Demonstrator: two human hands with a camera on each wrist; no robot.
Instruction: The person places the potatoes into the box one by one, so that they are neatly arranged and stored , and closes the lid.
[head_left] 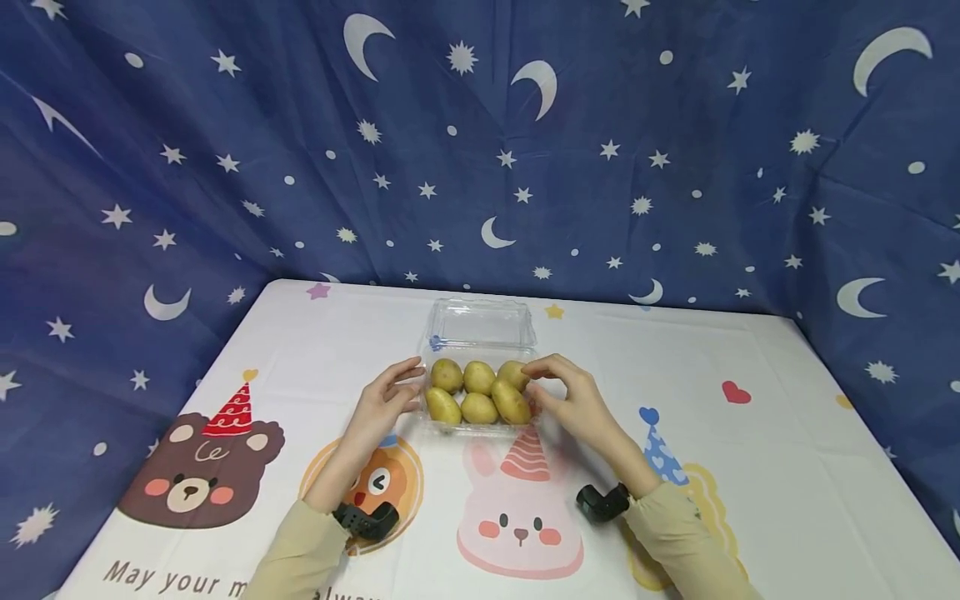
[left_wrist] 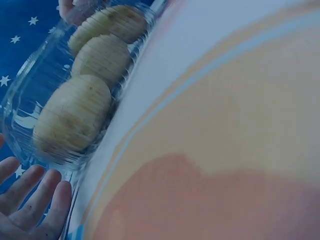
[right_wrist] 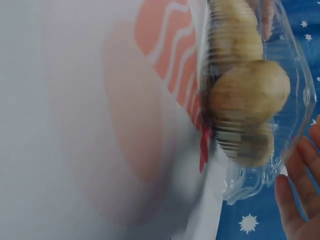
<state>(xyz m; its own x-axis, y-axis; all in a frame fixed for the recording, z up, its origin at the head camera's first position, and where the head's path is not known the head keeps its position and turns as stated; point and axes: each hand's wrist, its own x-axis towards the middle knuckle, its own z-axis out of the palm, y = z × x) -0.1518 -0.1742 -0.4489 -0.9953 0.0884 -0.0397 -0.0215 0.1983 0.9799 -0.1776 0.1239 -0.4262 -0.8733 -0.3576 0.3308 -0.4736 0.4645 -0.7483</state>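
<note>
A clear plastic clamshell box (head_left: 480, 429) sits on the table with its lid (head_left: 482, 323) folded back. Two rows of yellow potatoes (head_left: 478, 408) fill the base, one of them, an oblong potato (head_left: 512, 402), leaning across at the right. My left hand (head_left: 384, 404) is beside the box's left wall, fingers relaxed and spread; the left wrist view shows its fingertips close to the wall. On the other side, my right hand (head_left: 573, 402) arches by the right wall, holding nothing. Whether its fingertips touch the box cannot be told.
A white tablecloth (head_left: 660, 367) with printed cartoon animals covers the table. Behind it hangs a blue curtain (head_left: 585, 208) with moons and stars. Something small and red (right_wrist: 204, 147) shows at the box's right side. Black wrist cameras (head_left: 602, 503) are strapped below both hands.
</note>
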